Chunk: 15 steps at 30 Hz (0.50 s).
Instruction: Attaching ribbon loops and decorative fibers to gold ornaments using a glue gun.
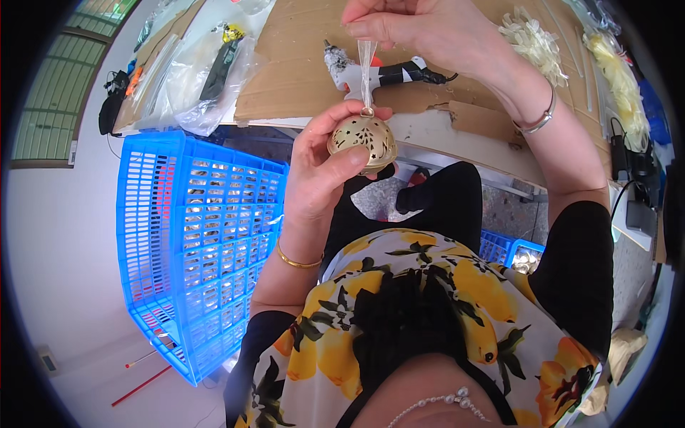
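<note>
A gold ball ornament (362, 135) with star and tree-shaped cut-outs is held in front of the table edge. My left hand (319, 160) is closed round it, thumb across its front and fingers behind. From the loop on its top a sheer whitish ribbon (367, 75) runs straight up. At the ribbon's upper end, my right hand (407, 28) pinches it between thumb and fingers, so the ribbon looks taut. Behind the ribbon, a glue gun (389, 73) with a dark, fuzzy-looking nozzle end lies on the cardboard.
Brown cardboard (285, 71) covers the table, with a torn edge near me. Pale petal-like bundles (534, 44) lie at the right. Clear plastic bags (193, 85) lie at the left. A tall blue crate (178, 235) of shiny pieces stands left; a smaller blue crate (503, 248) sits low at right.
</note>
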{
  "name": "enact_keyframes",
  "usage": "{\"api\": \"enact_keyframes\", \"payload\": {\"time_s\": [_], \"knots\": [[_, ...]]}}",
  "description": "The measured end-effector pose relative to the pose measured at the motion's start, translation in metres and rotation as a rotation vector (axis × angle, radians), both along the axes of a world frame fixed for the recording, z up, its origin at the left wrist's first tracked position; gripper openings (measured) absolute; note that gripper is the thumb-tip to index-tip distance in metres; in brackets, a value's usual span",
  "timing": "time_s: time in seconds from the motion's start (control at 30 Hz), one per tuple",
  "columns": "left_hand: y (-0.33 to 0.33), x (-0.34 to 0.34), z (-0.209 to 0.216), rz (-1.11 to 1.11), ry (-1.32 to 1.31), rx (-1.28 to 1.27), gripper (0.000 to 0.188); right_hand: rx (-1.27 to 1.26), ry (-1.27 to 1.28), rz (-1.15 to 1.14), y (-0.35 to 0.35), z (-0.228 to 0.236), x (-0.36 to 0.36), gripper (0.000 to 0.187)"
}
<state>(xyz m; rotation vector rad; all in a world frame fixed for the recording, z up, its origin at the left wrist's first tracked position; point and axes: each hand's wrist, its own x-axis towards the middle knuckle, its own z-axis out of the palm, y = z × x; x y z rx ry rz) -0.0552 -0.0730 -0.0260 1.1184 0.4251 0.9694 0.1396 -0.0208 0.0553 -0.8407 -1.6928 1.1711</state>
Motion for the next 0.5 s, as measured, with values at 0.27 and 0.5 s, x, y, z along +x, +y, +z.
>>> {"api": "enact_keyframes", "payload": {"time_s": [0.27, 0.5], "knots": [[0.000, 0.000, 0.000, 0.104, 0.113, 0.089, 0.061, -0.027, -0.038, -0.035, 0.001, 0.001, 0.000, 0.006], [-0.004, 0.001, 0.002, -0.011, -0.074, 0.003, 0.068, 0.027, 0.023, -0.012, 0.014, -0.014, 0.002, 0.008]]}}
